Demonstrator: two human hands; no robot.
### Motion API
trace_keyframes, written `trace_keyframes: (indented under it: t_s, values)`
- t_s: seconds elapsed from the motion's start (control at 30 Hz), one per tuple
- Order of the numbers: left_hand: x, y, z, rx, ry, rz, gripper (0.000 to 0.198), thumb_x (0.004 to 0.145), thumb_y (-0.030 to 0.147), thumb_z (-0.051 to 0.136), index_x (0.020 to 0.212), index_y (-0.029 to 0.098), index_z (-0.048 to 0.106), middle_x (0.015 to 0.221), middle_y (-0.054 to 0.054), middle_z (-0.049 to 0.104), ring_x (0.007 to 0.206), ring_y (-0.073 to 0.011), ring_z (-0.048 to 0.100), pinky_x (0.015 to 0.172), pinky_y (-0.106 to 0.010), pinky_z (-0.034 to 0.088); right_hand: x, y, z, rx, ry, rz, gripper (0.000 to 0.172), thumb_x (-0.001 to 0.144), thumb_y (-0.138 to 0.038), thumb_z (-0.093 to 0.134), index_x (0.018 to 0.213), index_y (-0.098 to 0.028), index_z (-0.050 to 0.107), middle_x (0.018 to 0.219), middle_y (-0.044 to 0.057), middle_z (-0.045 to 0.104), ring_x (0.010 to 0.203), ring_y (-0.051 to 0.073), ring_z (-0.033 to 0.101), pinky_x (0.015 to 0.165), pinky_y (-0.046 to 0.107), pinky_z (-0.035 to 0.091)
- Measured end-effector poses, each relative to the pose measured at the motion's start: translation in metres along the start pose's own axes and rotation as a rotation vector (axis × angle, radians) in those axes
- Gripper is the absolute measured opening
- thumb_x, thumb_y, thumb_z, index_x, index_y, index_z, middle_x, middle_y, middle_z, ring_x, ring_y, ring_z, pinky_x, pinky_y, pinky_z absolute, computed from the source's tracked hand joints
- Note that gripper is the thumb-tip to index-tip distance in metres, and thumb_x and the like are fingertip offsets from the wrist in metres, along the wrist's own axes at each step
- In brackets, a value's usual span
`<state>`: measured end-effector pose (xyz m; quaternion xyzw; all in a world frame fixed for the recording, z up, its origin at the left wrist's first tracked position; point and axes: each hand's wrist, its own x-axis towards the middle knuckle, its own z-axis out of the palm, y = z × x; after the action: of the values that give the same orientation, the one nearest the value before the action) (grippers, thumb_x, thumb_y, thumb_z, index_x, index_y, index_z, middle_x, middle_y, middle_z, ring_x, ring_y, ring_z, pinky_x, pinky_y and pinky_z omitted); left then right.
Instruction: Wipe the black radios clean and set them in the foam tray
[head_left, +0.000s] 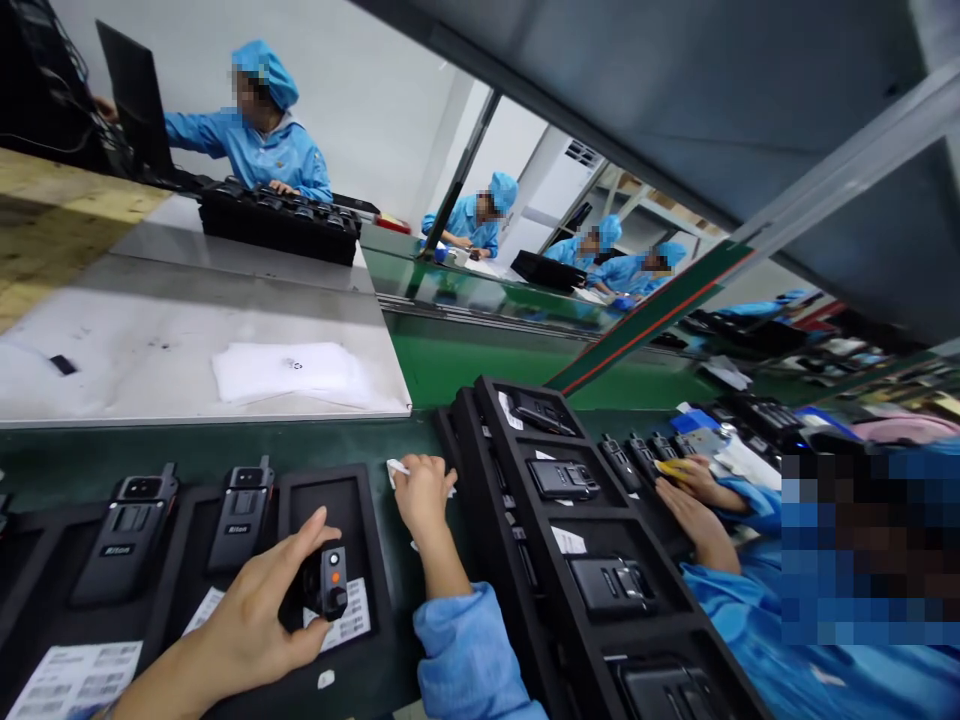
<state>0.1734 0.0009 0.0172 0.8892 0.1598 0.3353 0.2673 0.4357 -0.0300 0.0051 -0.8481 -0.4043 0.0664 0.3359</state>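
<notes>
My left hand (244,615) is curved round a black handheld radio (334,575), with thumb and fingers at its two sides. The radio is on edge to me, showing an orange button on its narrow side. It is over the right compartment of a black foam tray (379,560), above a white barcode label sheet (354,612). To the left, two radios (244,515) marked "Riton" lie in their own compartments. My right hand (424,492) is closed on a crumpled white piece (397,470), perhaps paper or cloth, at the green bench top just right of the tray.
Stacked black foam trays (517,500) holding radios stand at right. Beyond them a co-worker's hands (697,500) handle something yellow. A stack of white sheets (289,372) lies on the raised white table. Other workers in blue sit farther back; a slanting post (652,320) rises at right.
</notes>
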Motion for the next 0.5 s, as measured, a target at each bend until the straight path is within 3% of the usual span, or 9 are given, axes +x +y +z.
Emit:
trace_keyframes:
  t_s: [0.1, 0.17, 0.27, 0.33, 0.5]
  values:
    - [0.002, 0.003, -0.002, -0.015, -0.003, -0.011, 0.09, 0.079, 0.017, 0.061, 0.158, 0.016, 0.017, 0.128, -0.012, 0.067, 0.113, -0.0219, 0.067, 0.098, -0.031, 0.055, -0.021, 0.001, -0.021, 0.16, -0.083, -0.067, 0.006, 0.08, -0.021, 0.063, 0.074, -0.019, 0.065, 0.091, 0.008, 0.067, 0.097, 0.025, 0.058, 0.092, 0.043, 0.045]
    - [0.004, 0.004, -0.002, -0.032, -0.022, -0.013, 0.09, 0.079, 0.016, 0.061, 0.158, 0.015, 0.016, 0.129, -0.012, 0.066, 0.114, -0.022, 0.067, 0.097, -0.031, 0.055, -0.04, -0.007, -0.038, 0.389, -0.173, -0.134, 0.008, 0.08, -0.026, 0.066, 0.078, -0.019, 0.064, 0.104, 0.009, 0.067, 0.095, 0.022, 0.062, 0.084, 0.035, 0.049]
    - [0.006, 0.004, -0.001, -0.043, -0.027, 0.025, 0.09, 0.079, 0.015, 0.06, 0.158, 0.014, 0.016, 0.129, -0.014, 0.066, 0.114, -0.0233, 0.067, 0.097, -0.032, 0.056, -0.063, -0.033, -0.054, 0.727, -0.423, -0.292, 0.011, 0.079, -0.028, 0.072, 0.085, -0.021, 0.066, 0.122, 0.01, 0.063, 0.105, 0.022, 0.063, 0.09, 0.034, 0.05]
    - [0.006, 0.003, 0.0, -0.02, 0.001, 0.057, 0.088, 0.079, 0.014, 0.059, 0.158, 0.014, 0.018, 0.132, -0.016, 0.064, 0.116, -0.0254, 0.066, 0.096, -0.034, 0.056, -0.07, -0.052, -0.054, 0.792, -0.563, -0.368, 0.012, 0.076, -0.024, 0.074, 0.085, -0.022, 0.066, 0.121, 0.008, 0.064, 0.107, 0.022, 0.064, 0.093, 0.034, 0.049]
    - [0.004, 0.004, -0.002, 0.044, 0.055, 0.09, 0.086, 0.081, 0.015, 0.058, 0.157, 0.012, 0.019, 0.133, -0.019, 0.062, 0.115, -0.0281, 0.067, 0.093, -0.036, 0.058, -0.067, -0.08, -0.04, 0.776, -0.523, -0.317, 0.011, 0.075, -0.016, 0.068, 0.08, -0.022, 0.06, 0.097, 0.002, 0.07, 0.086, 0.017, 0.066, 0.079, 0.028, 0.052]
